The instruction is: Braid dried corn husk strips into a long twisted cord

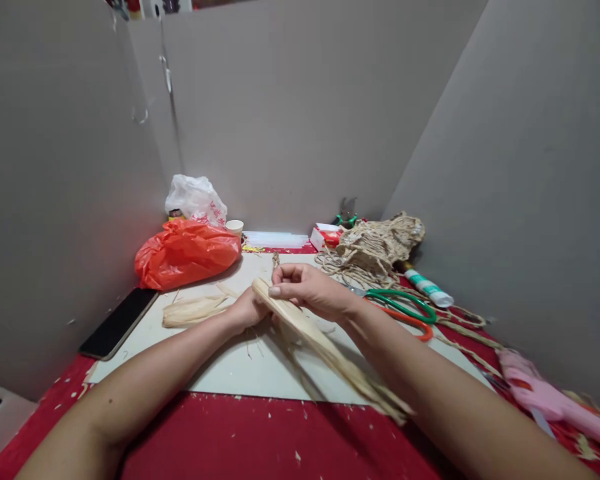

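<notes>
Fingers of the right hand [310, 290] are closed over the top end of a husk strip [320, 347], thumb underneath, nail of 1 finger showing at the tip. The left hand [247, 312] grips the same strip just beside it from below; its fingers are mostly hidden, but the hand is plainly closed on the husk. The strip runs from both hands down toward the camera, fraying into loose fibres over the red cloth [240, 440].

Judgement on the step: the hands appear to be rolling or folding the strip's upper end. Done well, this calls for both hands kept close together, even tension along the grain, and a slow turn — dry husk will likely split if bent sharply.

Outward from the hands: a white board [260, 367] under the work, a second husk bundle [193, 311] lying left of the left hand, a dark phone [119, 323] at the board's left edge, an orange bag [185, 252] behind, a twine pile [375, 250] and scissors [405, 308] to the right, near the right wrist.

Writing: red print on the white bag [196, 198] and markings on a tube [427, 287] — neither can be read.
</notes>
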Action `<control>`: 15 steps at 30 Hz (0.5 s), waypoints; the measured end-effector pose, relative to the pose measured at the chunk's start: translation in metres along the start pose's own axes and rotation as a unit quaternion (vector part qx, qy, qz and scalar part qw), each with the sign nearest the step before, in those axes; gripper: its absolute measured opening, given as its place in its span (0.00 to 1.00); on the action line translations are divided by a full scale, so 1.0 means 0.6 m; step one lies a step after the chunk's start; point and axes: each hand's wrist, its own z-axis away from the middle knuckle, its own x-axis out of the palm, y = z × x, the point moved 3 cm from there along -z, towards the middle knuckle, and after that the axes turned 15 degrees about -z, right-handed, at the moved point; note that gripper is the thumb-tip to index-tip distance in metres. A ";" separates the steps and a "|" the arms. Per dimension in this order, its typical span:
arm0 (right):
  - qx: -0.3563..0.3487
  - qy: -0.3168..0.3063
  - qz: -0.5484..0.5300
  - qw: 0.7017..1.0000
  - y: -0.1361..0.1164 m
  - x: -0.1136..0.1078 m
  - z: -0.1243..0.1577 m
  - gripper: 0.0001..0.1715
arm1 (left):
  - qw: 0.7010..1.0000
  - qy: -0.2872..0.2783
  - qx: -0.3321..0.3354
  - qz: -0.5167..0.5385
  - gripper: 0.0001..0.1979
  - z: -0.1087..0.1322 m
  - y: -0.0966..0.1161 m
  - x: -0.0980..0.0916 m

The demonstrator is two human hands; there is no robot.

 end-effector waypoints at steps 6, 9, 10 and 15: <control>0.006 -0.025 -0.027 0.999 -0.023 0.015 -0.030 0.19 | 1.000 0.003 0.016 0.001 0.08 0.011 0.018 -0.012; 0.071 -0.016 -0.030 0.997 -0.011 -0.004 -0.011 0.24 | 1.000 -0.017 -0.012 -0.019 0.09 0.013 0.012 -0.021; 0.092 -0.010 -0.022 0.995 -0.004 -0.012 -0.001 0.25 | 0.999 -0.016 -0.031 -0.028 0.08 0.012 0.008 -0.023; 0.069 0.097 -0.001 0.993 0.012 -0.050 0.025 0.20 | 0.996 -0.016 -0.044 -0.076 0.08 0.005 -0.004 -0.009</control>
